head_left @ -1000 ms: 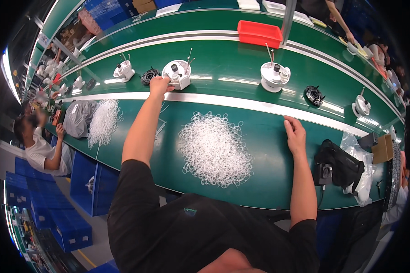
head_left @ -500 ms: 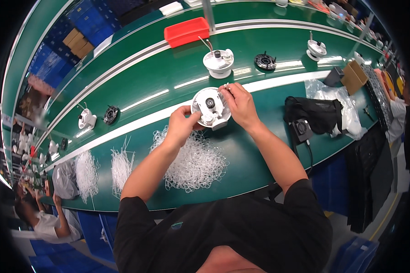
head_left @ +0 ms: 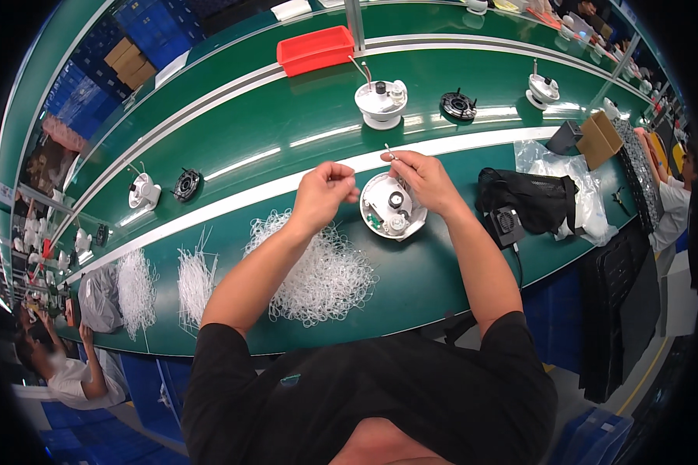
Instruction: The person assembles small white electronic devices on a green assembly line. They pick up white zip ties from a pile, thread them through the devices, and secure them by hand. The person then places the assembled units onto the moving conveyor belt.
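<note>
A round white plastic housing (head_left: pixel 380 212) with a black round knob-like part (head_left: pixel 396 199) in it stands on the green bench in front of me. My right hand (head_left: pixel 428 183) is over its far edge, finger and thumb closed on a thin cable (head_left: pixel 388 152) whose end sticks up past the fingertips. To the left of the housing, apart from it, my left hand (head_left: pixel 323 195) is raised with its fingertips pinched together. Whatever they hold, if anything, is too small to make out. Below that hand lies a heap of looped white plastic ties (head_left: pixel 318 283).
Beyond, on the green belt, stand similar white housings (head_left: pixel 381 116) and black round parts (head_left: pixel 458 106). A red tray (head_left: pixel 316 51) sits farther back. Straight white ties (head_left: pixel 196 283) lie leftward; a black mesh bag (head_left: pixel 527 200) and cardboard box (head_left: pixel 599 139) lie rightward. Other people work nearby.
My left hand has let go of the housing and moved up and left of it. The housing has shifted right and nearer, and now rests on the bench. My right hand still pinches the cable.
</note>
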Available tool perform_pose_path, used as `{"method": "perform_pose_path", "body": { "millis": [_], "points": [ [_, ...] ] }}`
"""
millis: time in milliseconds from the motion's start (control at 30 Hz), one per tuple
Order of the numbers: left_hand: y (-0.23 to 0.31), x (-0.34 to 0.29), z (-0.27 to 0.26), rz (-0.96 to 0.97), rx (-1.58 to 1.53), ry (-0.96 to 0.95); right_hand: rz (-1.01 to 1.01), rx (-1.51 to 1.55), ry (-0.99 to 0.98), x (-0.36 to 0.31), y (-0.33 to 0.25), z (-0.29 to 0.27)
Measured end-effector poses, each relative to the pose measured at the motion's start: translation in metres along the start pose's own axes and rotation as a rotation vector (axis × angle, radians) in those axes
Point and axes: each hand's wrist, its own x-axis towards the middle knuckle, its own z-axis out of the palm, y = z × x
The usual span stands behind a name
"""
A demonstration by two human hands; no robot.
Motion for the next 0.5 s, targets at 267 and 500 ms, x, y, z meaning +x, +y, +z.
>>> {"method": "perform_pose_path", "body": {
  "millis": [267,500],
  "points": [
    [0.008,0.019,0.01,0.171,-0.176,0.011,-0.069,-0.061,-0.066,0.006,0.001,0.007],
    [0.01,0.021,0.024,0.204,-0.297,-0.002,-0.028,-0.067,-0.091,0.003,0.004,0.005]
  ]
}}
